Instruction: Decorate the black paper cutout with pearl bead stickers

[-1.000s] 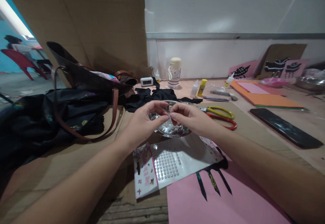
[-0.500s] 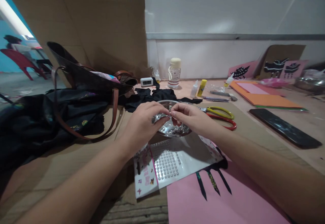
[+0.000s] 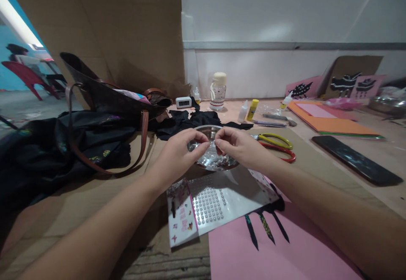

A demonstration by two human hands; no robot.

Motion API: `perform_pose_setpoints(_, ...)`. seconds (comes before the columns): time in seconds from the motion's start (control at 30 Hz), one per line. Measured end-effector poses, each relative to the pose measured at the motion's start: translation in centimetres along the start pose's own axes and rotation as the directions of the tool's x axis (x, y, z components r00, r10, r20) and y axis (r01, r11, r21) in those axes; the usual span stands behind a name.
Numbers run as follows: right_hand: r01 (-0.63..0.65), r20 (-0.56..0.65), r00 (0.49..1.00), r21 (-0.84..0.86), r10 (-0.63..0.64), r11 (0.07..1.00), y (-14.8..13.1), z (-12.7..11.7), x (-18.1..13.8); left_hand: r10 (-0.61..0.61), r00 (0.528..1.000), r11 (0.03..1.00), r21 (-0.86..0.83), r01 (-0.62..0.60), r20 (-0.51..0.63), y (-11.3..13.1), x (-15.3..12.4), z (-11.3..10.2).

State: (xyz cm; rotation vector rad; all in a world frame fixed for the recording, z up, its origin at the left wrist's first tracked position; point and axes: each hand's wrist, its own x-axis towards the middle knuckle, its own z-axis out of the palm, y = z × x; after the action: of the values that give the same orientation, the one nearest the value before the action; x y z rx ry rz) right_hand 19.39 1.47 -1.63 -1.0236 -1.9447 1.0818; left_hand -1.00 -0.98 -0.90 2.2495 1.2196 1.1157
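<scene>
Over a shiny metal bowl (image 3: 207,127), my left hand (image 3: 182,151) has its thumb and fingertips drawn together in a pinch. Facing it, my right hand (image 3: 236,144) pinches in the same way, with a small gap between the two. Whatever the fingertips hold, if anything, is too small to make out. Small shiny bits lie in the bowl's bottom. Below my wrists is a sheet of stick-on pearls (image 3: 207,204) in a clear packet. It overlaps pink paper (image 3: 241,254) bearing a black cut-out shape with pointed strips.
Scissors (image 3: 275,140) with yellow and red handles lie right of the bowl, and a phone (image 3: 355,159) farther right. Behind stand a glue stick (image 3: 253,110), a glue bottle (image 3: 242,111) and a flask (image 3: 218,91). Black cloth scraps (image 3: 184,121) and a handbag (image 3: 108,98) are leftward.
My hands have moved apart slightly; their fingertips, which met over the bowl, now have a gap between them. The bowl and packet have stayed in place.
</scene>
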Motion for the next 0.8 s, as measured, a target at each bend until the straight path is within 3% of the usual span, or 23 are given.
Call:
perform_pose_setpoints(0.13,0.012,-0.081,0.997,-0.096,-0.020,0.995,0.2,-0.6,0.2,-0.149,0.989,0.976,-0.157,0.151,0.022,-0.5,0.0,0.1)
perform_pose_setpoints(0.27,0.006,-0.130,0.991,-0.212,-0.034,0.977,0.2,-1.1,0.2,-0.206,0.977,0.919,-0.332,0.214,0.058,-1.1,0.0,0.5)
perform_pose_setpoints(0.4,0.151,-0.089,0.977,-0.367,-0.196,0.918,0.2,-0.9,0.1,-0.254,0.963,0.879,-0.394,0.268,0.088,-0.9,0.1,0.8)
perform_pose_setpoints(0.57,0.129,-0.180,0.964,-0.330,-0.196,0.935,-0.5,-0.3,-0.4,-0.254,0.960,0.832,-0.479,0.280,0.119,-0.9,0.1,1.0)
perform_pose_setpoints(0.8,0.232,-0.130,0.944,-0.386,-0.302,0.893,-1.2,0.4,-1.3,-0.220,0.966,0.831,-0.493,0.258,0.135,-1.0,0.0,1.2)
